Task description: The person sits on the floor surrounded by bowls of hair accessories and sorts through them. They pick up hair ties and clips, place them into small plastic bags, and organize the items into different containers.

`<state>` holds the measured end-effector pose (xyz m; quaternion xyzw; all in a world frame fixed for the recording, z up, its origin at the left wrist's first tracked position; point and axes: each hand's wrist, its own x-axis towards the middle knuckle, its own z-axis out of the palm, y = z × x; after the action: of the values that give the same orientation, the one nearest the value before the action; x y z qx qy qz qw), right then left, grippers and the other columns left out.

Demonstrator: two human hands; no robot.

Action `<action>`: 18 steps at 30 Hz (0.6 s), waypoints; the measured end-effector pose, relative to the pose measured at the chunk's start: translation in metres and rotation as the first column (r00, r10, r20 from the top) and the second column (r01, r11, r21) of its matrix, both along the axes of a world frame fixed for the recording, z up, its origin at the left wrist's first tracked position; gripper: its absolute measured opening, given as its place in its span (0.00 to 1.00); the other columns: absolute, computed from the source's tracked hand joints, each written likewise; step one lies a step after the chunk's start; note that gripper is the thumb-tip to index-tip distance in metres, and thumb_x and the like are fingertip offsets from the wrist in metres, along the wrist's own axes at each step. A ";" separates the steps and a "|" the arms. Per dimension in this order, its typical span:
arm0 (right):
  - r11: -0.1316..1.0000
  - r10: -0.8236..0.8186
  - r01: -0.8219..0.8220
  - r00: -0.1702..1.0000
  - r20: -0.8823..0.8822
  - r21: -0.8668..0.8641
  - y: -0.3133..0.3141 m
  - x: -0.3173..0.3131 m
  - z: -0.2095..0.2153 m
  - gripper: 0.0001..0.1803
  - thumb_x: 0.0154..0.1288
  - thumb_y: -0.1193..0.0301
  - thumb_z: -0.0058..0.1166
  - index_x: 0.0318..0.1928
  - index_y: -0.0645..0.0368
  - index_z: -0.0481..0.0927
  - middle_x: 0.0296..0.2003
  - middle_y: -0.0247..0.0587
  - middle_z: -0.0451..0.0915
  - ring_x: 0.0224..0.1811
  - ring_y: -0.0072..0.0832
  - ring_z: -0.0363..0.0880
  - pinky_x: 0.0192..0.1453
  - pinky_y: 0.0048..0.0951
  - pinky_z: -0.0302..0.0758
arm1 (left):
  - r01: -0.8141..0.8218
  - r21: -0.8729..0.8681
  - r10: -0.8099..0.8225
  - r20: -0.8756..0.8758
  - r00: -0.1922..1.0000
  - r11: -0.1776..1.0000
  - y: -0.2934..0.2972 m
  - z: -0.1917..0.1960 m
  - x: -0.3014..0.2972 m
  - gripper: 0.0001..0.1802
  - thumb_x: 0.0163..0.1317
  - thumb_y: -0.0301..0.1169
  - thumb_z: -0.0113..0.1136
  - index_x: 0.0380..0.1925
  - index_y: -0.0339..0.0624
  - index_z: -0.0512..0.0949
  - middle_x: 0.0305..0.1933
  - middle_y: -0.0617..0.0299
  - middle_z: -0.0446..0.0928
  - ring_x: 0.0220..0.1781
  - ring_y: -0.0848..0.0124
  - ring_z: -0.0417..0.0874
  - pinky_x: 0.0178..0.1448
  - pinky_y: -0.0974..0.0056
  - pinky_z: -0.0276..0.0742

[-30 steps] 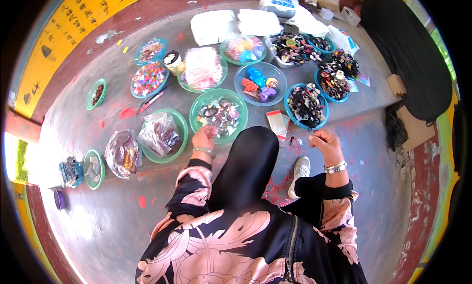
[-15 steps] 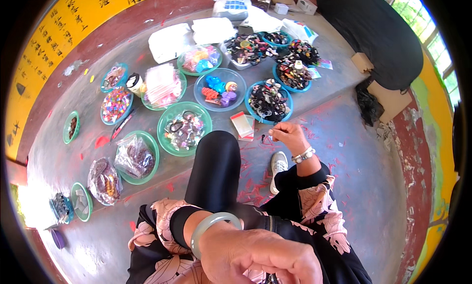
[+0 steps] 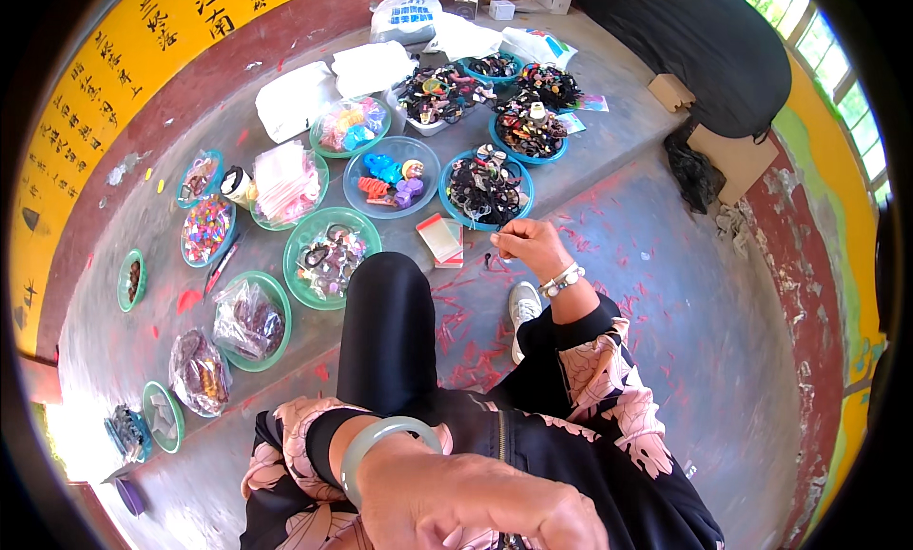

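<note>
Mid-frame, the right hand (image 3: 535,248) pinches its fingertips narrowly, contents unclear, just below the blue bowl (image 3: 448,204) of hair ties (image 3: 487,185); a careless swing might tip it. Lower centre, the left hand (image 3: 466,502) bends, hold unclear.

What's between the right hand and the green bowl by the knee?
In the head view, a flat red-and-white pack lies between the right hand and green bowl; the knee also juts in. A small dark piece sits near the fingers.
</note>
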<state>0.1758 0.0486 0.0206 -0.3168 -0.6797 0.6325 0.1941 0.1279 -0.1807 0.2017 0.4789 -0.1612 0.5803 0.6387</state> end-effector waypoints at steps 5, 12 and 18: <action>0.992 -0.096 0.090 0.994 -0.061 -0.085 0.005 0.009 0.007 0.10 0.54 0.69 0.57 0.24 0.63 0.77 0.18 0.33 0.74 0.20 0.17 0.71 0.25 0.20 0.68 | 0.054 -0.028 -0.054 0.019 0.998 0.998 -0.007 0.005 0.011 0.14 0.53 0.20 0.56 0.39 0.27 0.68 0.37 0.47 0.72 0.38 0.59 0.76 0.41 0.63 0.71; 0.898 -0.327 0.215 0.910 -0.253 -0.385 0.023 0.016 -0.005 0.09 0.55 0.68 0.57 0.24 0.61 0.77 0.18 0.33 0.75 0.18 0.20 0.71 0.24 0.19 0.66 | 0.026 0.076 -0.011 -0.187 0.982 0.997 -0.006 0.009 0.000 0.14 0.53 0.20 0.56 0.39 0.26 0.68 0.38 0.46 0.72 0.39 0.58 0.77 0.42 0.62 0.72; 0.838 -0.413 0.281 0.886 -0.209 -0.467 0.026 0.029 0.005 0.10 0.56 0.68 0.57 0.24 0.60 0.75 0.19 0.34 0.74 0.19 0.22 0.71 0.24 0.21 0.67 | 0.052 0.094 -0.046 -0.070 0.996 0.994 -0.010 0.013 0.015 0.15 0.51 0.21 0.58 0.39 0.26 0.68 0.37 0.47 0.73 0.39 0.57 0.77 0.41 0.61 0.72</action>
<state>0.2045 0.0746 0.0252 -0.3704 -0.4182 0.7591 0.3342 0.1429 -0.1905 0.2143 0.5242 -0.1787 0.5394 0.6343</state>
